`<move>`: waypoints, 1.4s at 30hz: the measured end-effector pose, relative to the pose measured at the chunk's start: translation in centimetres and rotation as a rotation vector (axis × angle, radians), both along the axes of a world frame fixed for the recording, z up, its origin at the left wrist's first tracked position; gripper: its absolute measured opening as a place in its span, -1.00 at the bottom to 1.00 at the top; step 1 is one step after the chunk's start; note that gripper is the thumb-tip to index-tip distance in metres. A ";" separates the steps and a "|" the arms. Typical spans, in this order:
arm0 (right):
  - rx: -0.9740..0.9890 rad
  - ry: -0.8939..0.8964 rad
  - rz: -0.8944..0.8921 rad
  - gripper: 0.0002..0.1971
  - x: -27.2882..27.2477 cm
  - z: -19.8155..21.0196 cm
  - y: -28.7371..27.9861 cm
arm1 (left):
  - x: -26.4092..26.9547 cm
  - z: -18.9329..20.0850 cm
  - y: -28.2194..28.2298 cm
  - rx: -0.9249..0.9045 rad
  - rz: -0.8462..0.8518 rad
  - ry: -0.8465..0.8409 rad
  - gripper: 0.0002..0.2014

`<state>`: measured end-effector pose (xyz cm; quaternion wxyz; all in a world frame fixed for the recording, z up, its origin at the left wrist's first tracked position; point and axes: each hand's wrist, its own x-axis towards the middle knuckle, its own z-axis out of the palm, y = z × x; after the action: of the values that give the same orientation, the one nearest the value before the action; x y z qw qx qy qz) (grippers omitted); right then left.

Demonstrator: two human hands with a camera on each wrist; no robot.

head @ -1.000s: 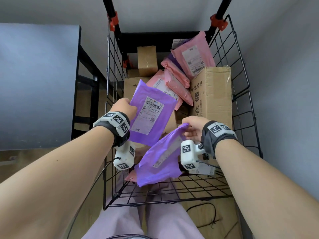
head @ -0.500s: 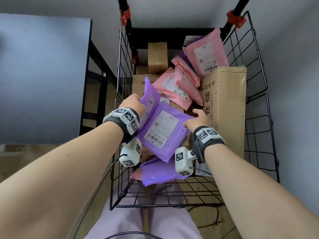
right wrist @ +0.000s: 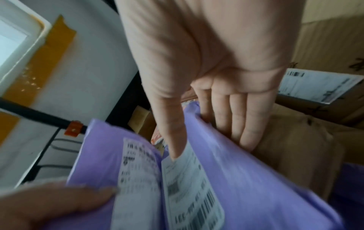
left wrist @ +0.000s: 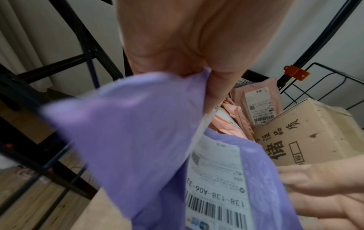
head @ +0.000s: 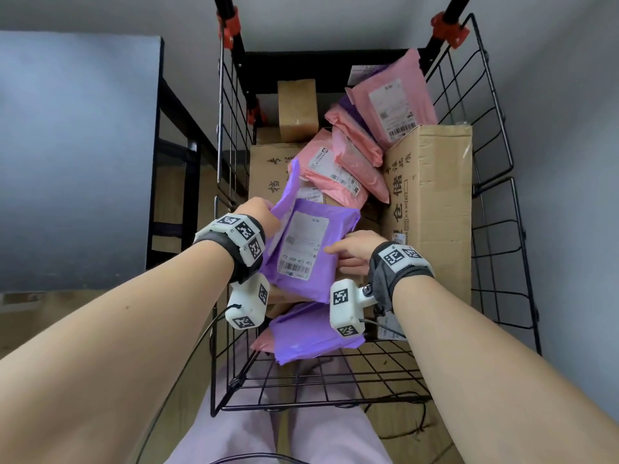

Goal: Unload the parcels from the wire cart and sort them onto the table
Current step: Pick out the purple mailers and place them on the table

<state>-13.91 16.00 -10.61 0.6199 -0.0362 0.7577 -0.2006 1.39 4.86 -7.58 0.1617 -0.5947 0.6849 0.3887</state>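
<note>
Fingers (left wrist: pixel 222 87) of the left hand (head: pixel 259 212) pinch one purple plastic mailer (left wrist: pixel 128 132); the right hand (head: pixel 356 246) clasps a second labelled purple mailer (head: pixel 308 249) at its 3 o'clock edge — both above the black wire cart (head: pixel 495 212). Slick film could slip, dropping either back among the pink mailers (head: pixel 338 175).

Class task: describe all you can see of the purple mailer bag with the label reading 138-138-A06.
The purple mailer bag looks like soft, glossy plastic film, wrinkled and flat. A white label with a barcode faces up. It is held tilted above the wire cart. The right hand pinches one edge, thumb on top, fingers beneath. The left hand grips a second purple mailer that overlaps it.
</note>
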 end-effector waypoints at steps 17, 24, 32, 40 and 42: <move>-0.371 0.484 0.228 -0.30 -2.1 10.5 -3.9 | 2.9 10.8 -1.8 -0.383 0.271 0.241 -0.88; -0.611 0.657 0.309 -0.26 2.0 18.4 -6.2 | 7.7 17.5 -1.2 -0.583 0.447 0.341 -0.76; -0.836 0.756 0.330 -0.81 11.3 26.5 -8.2 | 17.1 23.2 -1.5 -0.742 0.563 0.385 -0.68; -0.989 0.750 0.373 -0.73 26.5 29.0 -10.7 | 32.5 25.3 -1.9 -0.769 0.641 0.343 -0.69; -1.018 0.741 0.384 -0.73 30.5 29.1 -11.5 | 36.5 25.6 -2.0 -0.769 0.664 0.346 -0.66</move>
<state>16.63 4.55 18.54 0.2482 -0.5263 0.7115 -0.3939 37.84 2.84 18.01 -0.3149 -0.7228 0.5696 0.2324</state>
